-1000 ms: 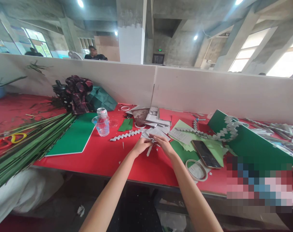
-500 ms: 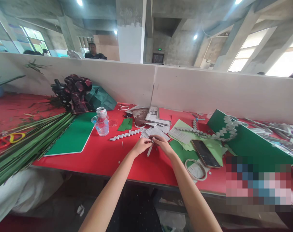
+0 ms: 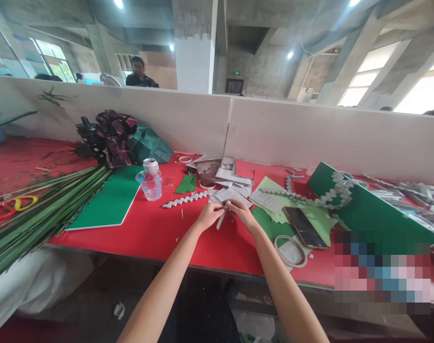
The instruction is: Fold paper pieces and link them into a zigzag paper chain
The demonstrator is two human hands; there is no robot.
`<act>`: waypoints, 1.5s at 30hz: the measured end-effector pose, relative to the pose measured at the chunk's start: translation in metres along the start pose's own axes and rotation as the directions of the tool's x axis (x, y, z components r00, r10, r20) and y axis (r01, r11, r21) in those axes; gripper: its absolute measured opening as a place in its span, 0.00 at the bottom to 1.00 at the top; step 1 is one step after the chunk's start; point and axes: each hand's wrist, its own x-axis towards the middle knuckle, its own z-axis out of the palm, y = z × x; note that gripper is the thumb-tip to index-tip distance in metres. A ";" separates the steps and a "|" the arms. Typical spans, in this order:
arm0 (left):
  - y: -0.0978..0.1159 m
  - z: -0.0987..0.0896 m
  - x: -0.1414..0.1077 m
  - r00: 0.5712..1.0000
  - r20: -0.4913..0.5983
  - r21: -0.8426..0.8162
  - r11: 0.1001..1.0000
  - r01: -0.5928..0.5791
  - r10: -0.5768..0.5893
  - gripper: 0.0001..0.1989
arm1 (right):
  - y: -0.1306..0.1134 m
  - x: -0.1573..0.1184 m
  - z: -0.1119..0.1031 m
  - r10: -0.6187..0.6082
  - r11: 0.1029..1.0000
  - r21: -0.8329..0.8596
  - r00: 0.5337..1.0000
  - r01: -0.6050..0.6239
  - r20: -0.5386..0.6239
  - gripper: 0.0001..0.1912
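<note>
Over the red table my left hand and my right hand meet, fingertips pinched together on a narrow white paper strip. Its lower end sticks out below the fingers; the part between the fingertips is mostly hidden. Just behind the hands lie loose printed papers. To the left of them rests a zigzag chain of folded paper. A longer folded-paper chain runs over light green sheets on the right.
A plastic cup of water and a can stand left of the hands. On the right are a phone, a tape roll and an upright green board. Long green leaves and scissors lie far left.
The hands stay almost in place, with only a slight shift of the fingers. The strip's lower end has moved a little to the left.
</note>
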 end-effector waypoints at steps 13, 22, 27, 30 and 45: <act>0.001 0.000 0.000 0.998 -0.014 0.088 0.994 -0.060 0.061 0.19 | -0.001 0.002 0.000 -0.040 0.999 -0.012 0.996 0.039 -0.083 0.14; -0.002 0.000 0.000 0.999 -0.037 0.084 0.996 -0.027 0.030 0.19 | -0.002 0.000 -0.001 -0.043 0.998 -0.058 0.996 0.038 -0.077 0.15; -0.002 0.002 -0.001 0.997 0.056 0.009 0.998 0.055 -0.056 0.14 | 0.001 0.001 -0.003 -0.089 0.987 -0.140 0.995 0.081 -0.053 0.15; 0.000 0.001 -0.003 0.985 0.125 -0.055 0.991 0.124 -0.117 0.09 | 0.002 0.001 -0.002 -0.128 0.972 -0.201 0.992 0.122 -0.016 0.14; -0.011 -0.006 0.003 0.918 -0.301 -0.155 0.963 0.222 -0.260 0.13 | 0.008 0.001 -0.002 -0.293 0.922 -0.279 0.955 0.269 -0.050 0.11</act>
